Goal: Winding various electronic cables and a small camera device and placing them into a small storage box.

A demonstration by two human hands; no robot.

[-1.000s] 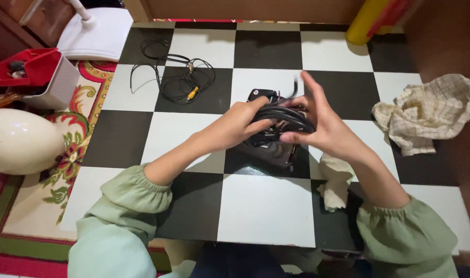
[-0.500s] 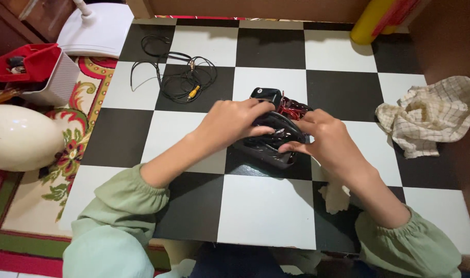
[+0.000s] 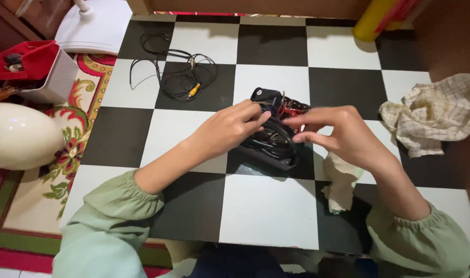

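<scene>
Black and white checkered squares covered the low table [image 3: 266,206], which stood over a patterned rug [image 3: 70,154]. Near its middle lay a black device [image 3: 268,149] wrapped in a bundle of black cable [image 3: 273,136]. Both hands met over it: the left hand [image 3: 227,131] was clamped on the bundle's near side, while the right hand [image 3: 343,134] pinched the cable between fingertips [image 3: 297,138]. Well apart, a loose thin cable [image 3: 181,77] lay toward the far left, a checked cloth [image 3: 433,113] at the right edge, and a pale rag [image 3: 340,180] under the right wrist
</scene>
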